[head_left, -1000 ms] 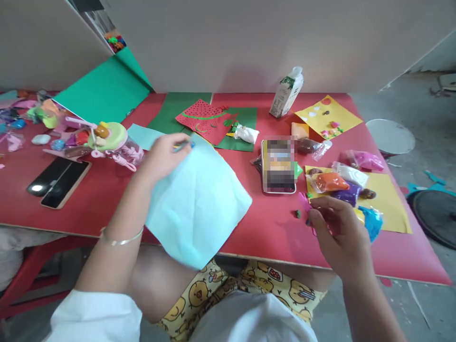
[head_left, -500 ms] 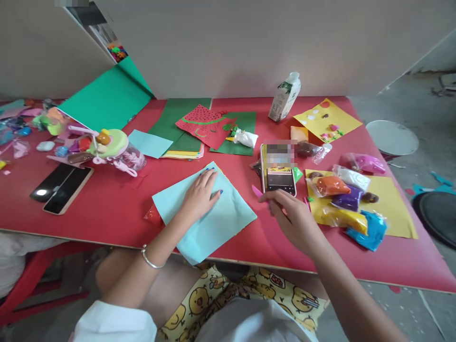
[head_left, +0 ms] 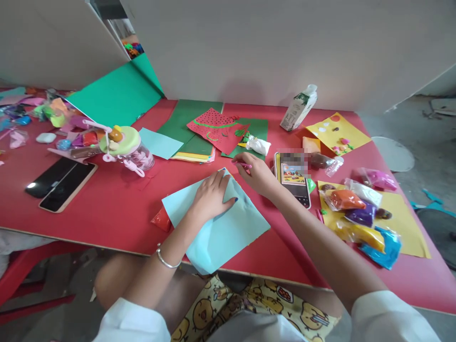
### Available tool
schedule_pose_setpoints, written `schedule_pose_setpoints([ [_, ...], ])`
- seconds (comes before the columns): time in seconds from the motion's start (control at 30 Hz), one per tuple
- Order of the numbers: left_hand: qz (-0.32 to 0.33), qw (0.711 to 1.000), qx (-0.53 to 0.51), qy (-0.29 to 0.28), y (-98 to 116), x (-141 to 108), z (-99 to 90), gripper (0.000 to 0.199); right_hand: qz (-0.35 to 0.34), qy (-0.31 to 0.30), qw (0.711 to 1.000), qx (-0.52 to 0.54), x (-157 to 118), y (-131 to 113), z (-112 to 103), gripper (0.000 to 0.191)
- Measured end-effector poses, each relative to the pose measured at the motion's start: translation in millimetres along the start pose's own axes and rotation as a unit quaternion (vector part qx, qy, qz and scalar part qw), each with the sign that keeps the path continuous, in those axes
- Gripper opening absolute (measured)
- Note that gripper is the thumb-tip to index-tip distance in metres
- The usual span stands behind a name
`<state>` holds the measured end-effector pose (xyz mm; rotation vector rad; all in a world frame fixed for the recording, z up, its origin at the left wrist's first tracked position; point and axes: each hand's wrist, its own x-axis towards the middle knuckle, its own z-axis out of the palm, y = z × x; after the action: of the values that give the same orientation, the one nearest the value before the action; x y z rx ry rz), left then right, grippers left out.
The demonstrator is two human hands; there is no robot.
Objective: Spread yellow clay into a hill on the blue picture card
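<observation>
My left hand (head_left: pixel 213 195) rests on a light blue sheet of paper (head_left: pixel 228 240), its fingers stretched out over the far part. The sheet lies askew, and its near corner reaches the table edge. In my right hand (head_left: pixel 257 175) is a small pink clay tool (head_left: pixel 243 165), pinched between the fingers. This hand hovers just past the sheet's far corner, left of a phone (head_left: pixel 292 183) that displays a colourful picture. A red packet (head_left: pixel 162 218) pokes out from under the sheet's left side.
Clay packets, including an orange one (head_left: pixel 345 199) and a blue one (head_left: pixel 384 249), lie on yellow paper (head_left: pixel 409 228) at right. A carton (head_left: pixel 299 108) stands at the back. Watermelon-patterned red paper (head_left: pixel 213 128) lies behind the sheet. A lidded jar (head_left: pixel 123 142) and dark phone (head_left: pixel 67 187) are left.
My right hand has gone left and farther from me with the pink clay tool, from the phone's near end to the blue sheet's far corner. My left hand stays on the sheet.
</observation>
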<state>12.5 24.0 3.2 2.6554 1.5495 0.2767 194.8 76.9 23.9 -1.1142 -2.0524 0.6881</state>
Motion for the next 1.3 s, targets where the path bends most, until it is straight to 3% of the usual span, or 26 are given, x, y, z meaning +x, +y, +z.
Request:
schedule_pose_setpoints([
  [0.17,-0.017,1.000,0.010,-0.010,-1,-1,0.9,0.060,0.019,0.022,1.000,-0.004,3,7,17,0.014],
  [0.63,-0.026,0.999,-0.008,-0.038,2,-1,-1.2,0.066,0.025,0.004,0.999,-0.044,-5,20,37,0.025],
  [0.93,-0.029,0.997,0.003,-0.070,5,0,-7.0,0.068,0.014,0.002,0.996,-0.086,-8,23,38,0.021],
  [1.3,-0.028,0.997,0.009,-0.070,5,1,-6.3,0.066,-0.064,-0.035,0.989,-0.125,-11,23,32,0.017],
])
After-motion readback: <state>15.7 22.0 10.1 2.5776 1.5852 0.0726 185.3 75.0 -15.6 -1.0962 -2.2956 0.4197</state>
